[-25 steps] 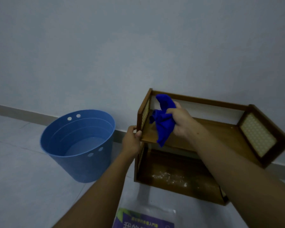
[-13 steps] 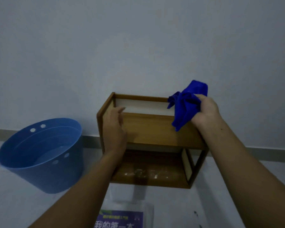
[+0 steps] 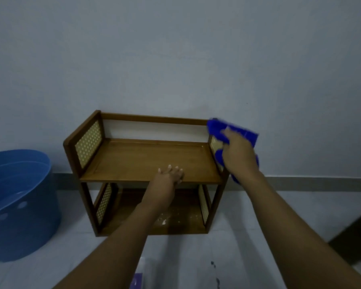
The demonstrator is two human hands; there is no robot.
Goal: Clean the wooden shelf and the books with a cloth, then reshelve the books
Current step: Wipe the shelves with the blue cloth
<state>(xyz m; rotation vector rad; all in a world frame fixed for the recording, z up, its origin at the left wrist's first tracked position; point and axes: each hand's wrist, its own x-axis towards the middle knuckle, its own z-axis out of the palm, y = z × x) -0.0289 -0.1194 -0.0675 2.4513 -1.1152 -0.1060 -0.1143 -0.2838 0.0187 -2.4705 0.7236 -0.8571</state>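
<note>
Standing on the floor against the wall, the shelf (image 3: 146,161) has two bare boards, with pale specks on the lower one. The left hand (image 3: 167,180) rests on the front edge of the upper board, its fingers straight and slightly spread. The right hand (image 3: 239,155) grips the blue cloth (image 3: 244,130) against the shelf's right end panel. A blue bucket (image 3: 19,205) stands near the shelf's left end. A corner of a purple book (image 3: 137,282) shows on the floor in front of the shelf.
</note>
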